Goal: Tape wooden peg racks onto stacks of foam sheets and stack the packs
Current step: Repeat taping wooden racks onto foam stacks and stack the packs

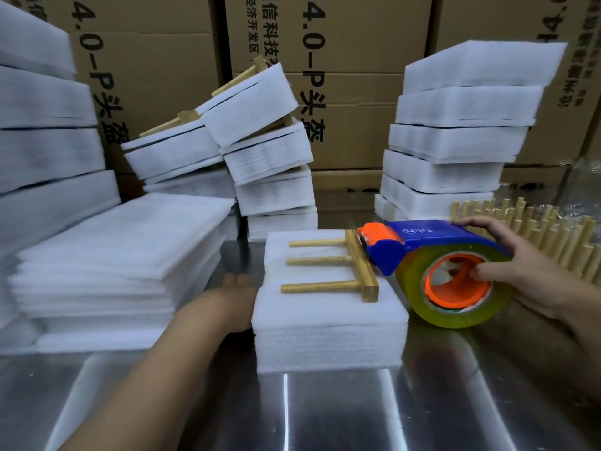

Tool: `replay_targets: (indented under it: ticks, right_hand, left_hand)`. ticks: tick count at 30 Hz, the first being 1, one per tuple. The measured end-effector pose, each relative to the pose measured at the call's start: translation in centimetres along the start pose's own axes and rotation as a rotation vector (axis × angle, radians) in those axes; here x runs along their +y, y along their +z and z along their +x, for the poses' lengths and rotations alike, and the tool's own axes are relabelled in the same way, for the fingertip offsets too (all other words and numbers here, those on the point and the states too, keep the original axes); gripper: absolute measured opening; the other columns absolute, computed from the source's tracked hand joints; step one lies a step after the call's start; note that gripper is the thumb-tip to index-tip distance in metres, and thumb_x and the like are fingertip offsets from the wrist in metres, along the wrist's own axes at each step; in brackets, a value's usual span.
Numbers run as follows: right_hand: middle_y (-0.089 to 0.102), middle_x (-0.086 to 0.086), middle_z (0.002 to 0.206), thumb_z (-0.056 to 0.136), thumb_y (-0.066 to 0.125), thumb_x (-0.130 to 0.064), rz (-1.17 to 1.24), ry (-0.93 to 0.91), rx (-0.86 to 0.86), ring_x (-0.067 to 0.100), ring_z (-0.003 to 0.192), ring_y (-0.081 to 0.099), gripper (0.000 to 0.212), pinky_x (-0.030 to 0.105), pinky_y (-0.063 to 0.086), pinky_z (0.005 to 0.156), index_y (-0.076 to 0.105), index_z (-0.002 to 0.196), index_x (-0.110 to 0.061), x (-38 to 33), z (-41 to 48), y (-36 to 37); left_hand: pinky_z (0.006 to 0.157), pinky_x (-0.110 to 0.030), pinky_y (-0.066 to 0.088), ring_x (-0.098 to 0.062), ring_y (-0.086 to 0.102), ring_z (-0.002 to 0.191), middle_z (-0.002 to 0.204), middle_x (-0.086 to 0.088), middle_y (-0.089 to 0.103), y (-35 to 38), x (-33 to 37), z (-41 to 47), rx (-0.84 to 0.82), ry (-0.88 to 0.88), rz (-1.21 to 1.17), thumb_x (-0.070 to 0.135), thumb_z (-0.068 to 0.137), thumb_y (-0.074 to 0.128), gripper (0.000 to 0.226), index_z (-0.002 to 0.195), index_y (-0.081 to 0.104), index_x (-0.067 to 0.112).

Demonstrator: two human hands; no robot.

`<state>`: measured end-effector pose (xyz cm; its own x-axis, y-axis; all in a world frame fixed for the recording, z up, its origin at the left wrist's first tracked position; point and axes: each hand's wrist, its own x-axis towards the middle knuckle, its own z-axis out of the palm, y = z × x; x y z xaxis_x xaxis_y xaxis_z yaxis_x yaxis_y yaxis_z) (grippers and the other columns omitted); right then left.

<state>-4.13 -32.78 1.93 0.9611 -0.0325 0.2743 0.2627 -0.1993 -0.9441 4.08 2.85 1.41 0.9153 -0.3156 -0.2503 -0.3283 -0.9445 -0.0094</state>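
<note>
Foam stack sits on the steel bench, wooden peg rack lying flat on top. Right hand grips the tape dispenser, its nose at the rack's bar. Left hand rests against the stack's left side; its grip cannot be told.

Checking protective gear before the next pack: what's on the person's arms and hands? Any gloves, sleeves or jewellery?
Nothing is worn on either. The left hand and right hand have no gloves. The left forearm shows no sleeve along its visible length, and the right wrist shows no cuff. No watch, bracelet or ring can be seen on the parts in view.
</note>
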Motion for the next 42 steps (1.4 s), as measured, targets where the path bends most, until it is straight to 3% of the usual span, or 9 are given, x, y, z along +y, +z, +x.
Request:
replay_targets:
  ticks: [6, 14, 21, 28, 32, 35, 38, 40, 42]
  right_hand:
    - [0.068, -0.005, 0.098, 0.067, 0.056, 0.022, -0.011, -0.001, 0.022, 0.025, 0.076, 0.07, 0.071, 0.031, 0.059, 0.057, 0.064, 0.099, -0.041, -0.2, -0.2, 0.5]
    - [0.064, -0.001, 0.103, 0.072, 0.051, 0.025, 0.002, 0.044, 0.049, 0.026, 0.076, 0.069, 0.069, 0.03, 0.058, 0.054, 0.058, 0.105, -0.035, -0.9, -0.5, 1.1]
    - [0.068, -0.01, 0.091, 0.074, 0.048, 0.028, -0.006, 0.056, 0.052, 0.019, 0.07, 0.071, 0.07, 0.027, 0.057, 0.052, 0.056, 0.106, -0.034, -1.2, -0.6, 1.5]
    - [0.062, 0.002, 0.104, 0.075, 0.046, 0.028, 0.004, 0.077, 0.075, 0.015, 0.069, 0.071, 0.067, 0.025, 0.056, 0.052, 0.055, 0.108, -0.03, -1.2, -0.6, 1.6]
    - [0.062, 0.004, 0.102, 0.075, 0.044, 0.029, 0.012, 0.077, 0.077, 0.014, 0.067, 0.07, 0.066, 0.025, 0.056, 0.051, 0.054, 0.107, -0.028, -1.4, -0.7, 1.8]
    - [0.062, 0.004, 0.102, 0.075, 0.044, 0.029, 0.04, 0.09, 0.082, 0.02, 0.071, 0.069, 0.066, 0.027, 0.057, 0.052, 0.054, 0.107, -0.028, -1.5, -0.8, 1.8]
    - [0.061, 0.005, 0.103, 0.075, 0.043, 0.029, 0.048, 0.095, 0.087, 0.023, 0.075, 0.066, 0.065, 0.027, 0.058, 0.053, 0.054, 0.106, -0.028, -1.6, -0.9, 1.8]
    - [0.061, 0.005, 0.102, 0.076, 0.043, 0.028, 0.054, 0.097, 0.086, 0.023, 0.074, 0.066, 0.065, 0.028, 0.058, 0.053, 0.054, 0.105, -0.028, -1.6, -0.9, 1.9]
    - [0.062, 0.005, 0.101, 0.076, 0.043, 0.028, 0.063, 0.099, 0.082, 0.022, 0.07, 0.068, 0.064, 0.028, 0.058, 0.052, 0.055, 0.105, -0.028, -1.6, -0.9, 1.9]
  left_hand:
    - [0.104, -0.04, 0.037, -0.028, 0.034, 0.128, 0.137, -0.011, 0.024, 0.4, 0.3, -0.2, 0.024, -0.07, -0.028, 0.031, 0.094, 0.048, 0.053, 0.137, 0.025, 0.008]
    - [0.083, -0.031, 0.042, -0.024, 0.044, 0.122, 0.138, -0.005, 0.024, 1.4, 1.2, -0.5, 0.142, -0.147, 0.128, 0.032, 0.09, 0.053, 0.055, 0.137, 0.028, 0.018]
    - [0.089, -0.03, 0.042, -0.022, 0.032, 0.124, 0.134, -0.002, 0.026, 1.2, 1.4, -0.9, 0.235, -0.043, 0.192, 0.03, 0.09, 0.051, 0.054, 0.137, 0.026, 0.019]
    - [0.098, -0.029, 0.033, -0.021, 0.033, 0.127, 0.137, -0.005, 0.03, 1.4, 2.3, -1.0, 0.269, 0.099, 0.068, 0.024, 0.095, 0.044, 0.053, 0.142, 0.021, 0.014]
    - [0.093, -0.03, 0.038, -0.023, 0.04, 0.119, 0.128, -0.007, 0.041, 1.4, 1.5, 0.0, 0.213, 0.124, 0.035, 0.021, 0.094, 0.044, 0.035, 0.127, 0.043, 0.013]
    - [0.072, -0.029, 0.045, -0.025, 0.058, 0.093, 0.102, -0.01, 0.06, 1.2, 0.4, 1.7, 0.311, 0.013, -0.193, 0.01, 0.091, 0.044, 0.015, 0.091, 0.058, 0.006]
    - [0.075, -0.026, 0.047, -0.033, 0.06, 0.091, 0.088, -0.019, 0.062, 0.5, -0.1, 2.4, 0.397, -0.093, -0.727, 0.026, 0.097, 0.04, 0.036, 0.079, 0.06, 0.002]
    - [0.097, -0.038, 0.045, -0.033, 0.06, 0.104, 0.106, -0.019, 0.065, 0.2, 0.4, 1.9, 0.295, -0.119, -1.046, 0.065, 0.091, 0.027, 0.072, 0.1, 0.065, 0.005]
    - [0.108, -0.039, 0.035, -0.025, 0.055, 0.117, 0.125, -0.009, 0.061, 0.3, 1.1, 1.3, 0.126, -0.081, -1.123, 0.084, 0.076, 0.018, 0.091, 0.123, 0.06, 0.018]
